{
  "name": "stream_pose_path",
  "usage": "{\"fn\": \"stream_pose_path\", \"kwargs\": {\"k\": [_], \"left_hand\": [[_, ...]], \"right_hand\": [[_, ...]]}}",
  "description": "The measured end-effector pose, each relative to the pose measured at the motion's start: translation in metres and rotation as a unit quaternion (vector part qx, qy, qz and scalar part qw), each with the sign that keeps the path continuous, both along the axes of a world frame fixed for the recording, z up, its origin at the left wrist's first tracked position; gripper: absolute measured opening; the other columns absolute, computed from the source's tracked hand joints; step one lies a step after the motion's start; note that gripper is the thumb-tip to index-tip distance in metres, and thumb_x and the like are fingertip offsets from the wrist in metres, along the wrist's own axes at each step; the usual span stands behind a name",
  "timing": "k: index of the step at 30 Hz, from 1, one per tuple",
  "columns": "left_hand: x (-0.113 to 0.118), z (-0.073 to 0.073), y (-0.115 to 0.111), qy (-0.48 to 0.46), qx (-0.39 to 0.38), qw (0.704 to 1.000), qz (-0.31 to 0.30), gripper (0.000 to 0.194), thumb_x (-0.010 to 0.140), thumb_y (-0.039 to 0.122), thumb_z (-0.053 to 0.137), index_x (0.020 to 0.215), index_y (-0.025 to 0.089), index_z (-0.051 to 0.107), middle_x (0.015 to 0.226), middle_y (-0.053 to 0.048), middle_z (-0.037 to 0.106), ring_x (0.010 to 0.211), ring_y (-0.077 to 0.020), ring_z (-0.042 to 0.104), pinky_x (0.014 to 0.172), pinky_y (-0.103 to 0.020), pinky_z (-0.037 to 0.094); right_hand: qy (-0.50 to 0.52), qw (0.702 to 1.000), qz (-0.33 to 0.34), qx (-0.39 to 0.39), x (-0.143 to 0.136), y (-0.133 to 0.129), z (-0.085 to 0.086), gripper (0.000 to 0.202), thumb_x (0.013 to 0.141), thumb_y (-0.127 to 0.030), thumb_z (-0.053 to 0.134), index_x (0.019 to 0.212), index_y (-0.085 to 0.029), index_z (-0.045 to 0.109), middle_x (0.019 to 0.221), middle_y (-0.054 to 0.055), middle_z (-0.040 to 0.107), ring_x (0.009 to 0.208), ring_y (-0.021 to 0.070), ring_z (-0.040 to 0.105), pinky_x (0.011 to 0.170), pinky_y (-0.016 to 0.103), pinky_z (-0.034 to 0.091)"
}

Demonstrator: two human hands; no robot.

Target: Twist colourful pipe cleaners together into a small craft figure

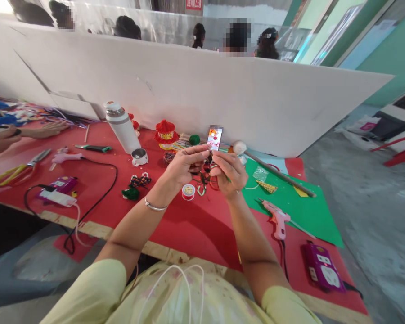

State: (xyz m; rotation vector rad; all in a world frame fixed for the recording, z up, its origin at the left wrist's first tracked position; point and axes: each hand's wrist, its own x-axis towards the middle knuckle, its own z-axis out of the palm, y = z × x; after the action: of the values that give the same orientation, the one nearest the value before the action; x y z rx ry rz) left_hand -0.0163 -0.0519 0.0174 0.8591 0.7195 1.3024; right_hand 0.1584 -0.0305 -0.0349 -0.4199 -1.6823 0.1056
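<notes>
Over the middle of the red table, my left hand (188, 163) and my right hand (230, 172) are raised close together with pinched fingertips. Between them hangs a small dark-and-red piece of craft work (207, 165), partly covered by the fingers; its exact kind is unclear. Just behind the fingertips a phone (215, 137) stands upright with a lit screen. Below my hands lie a spool of thread (188, 191) and a small pale loop (201, 191). Left of them are dark green yarn (131, 193) and a beaded dark cord (140, 180).
A white flask (121, 128), its cup (139, 156) and a red paper lantern (166, 134) stand left. Right are a pink glue gun (276, 217), purple power box (322, 266) and stick (283, 175). Scissors (22, 168) and a co-worker's hand (49, 129) are far left. A white partition (189, 81) stands behind.
</notes>
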Motion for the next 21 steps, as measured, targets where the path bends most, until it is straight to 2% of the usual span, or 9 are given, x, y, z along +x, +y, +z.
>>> {"fn": "stream_pose_path", "kwargs": {"k": [3, 8, 12, 21], "left_hand": [[-0.012, 0.006, 0.001, 0.033, -0.007, 0.998, -0.044, 0.033, 0.057, 0.027, 0.1, 0.087, 0.02, 0.088, 0.06, 0.002, 0.063, 0.047, -0.0031, 0.038, 0.042, -0.021, 0.018], [-0.027, 0.014, 0.002, 0.146, 0.016, 0.987, -0.069, 0.026, 0.057, 0.026, 0.097, 0.081, 0.019, 0.089, 0.059, -0.001, 0.066, 0.046, -0.005, 0.04, 0.042, -0.024, 0.017], [-0.032, 0.016, 0.003, 0.201, 0.033, 0.975, -0.094, 0.027, 0.061, 0.027, 0.094, 0.086, 0.02, 0.09, 0.057, -0.002, 0.066, 0.045, -0.0052, 0.039, 0.042, -0.024, 0.023], [-0.038, 0.019, 0.006, 0.221, 0.029, 0.965, -0.141, 0.018, 0.059, 0.021, 0.086, 0.077, 0.018, 0.088, 0.061, -0.004, 0.07, 0.047, -0.0083, 0.05, 0.042, -0.023, 0.032]], "right_hand": [[0.014, 0.998, 0.054, -0.039, 0.011, -0.001, 0.014, 0.031, 0.097, -0.058, 0.071, 0.12, -0.04, 0.082, 0.118, 0.004, 0.087, 0.106, 0.027, 0.084, 0.094, 0.048, 0.068], [-0.03, 0.983, 0.126, -0.129, 0.032, -0.008, 0.039, 0.026, 0.093, -0.056, 0.078, 0.107, -0.037, 0.087, 0.106, 0.003, 0.089, 0.099, 0.0259, 0.085, 0.093, 0.047, 0.07], [-0.062, 0.976, 0.146, -0.15, 0.04, -0.011, 0.043, 0.019, 0.094, -0.049, 0.079, 0.107, -0.037, 0.088, 0.104, 0.002, 0.089, 0.099, 0.0248, 0.085, 0.093, 0.046, 0.07], [-0.067, 0.966, 0.191, -0.16, 0.04, -0.019, 0.051, 0.014, 0.098, -0.034, 0.076, 0.106, -0.038, 0.087, 0.1, 0.0, 0.089, 0.098, 0.0217, 0.085, 0.091, 0.042, 0.071]]}}
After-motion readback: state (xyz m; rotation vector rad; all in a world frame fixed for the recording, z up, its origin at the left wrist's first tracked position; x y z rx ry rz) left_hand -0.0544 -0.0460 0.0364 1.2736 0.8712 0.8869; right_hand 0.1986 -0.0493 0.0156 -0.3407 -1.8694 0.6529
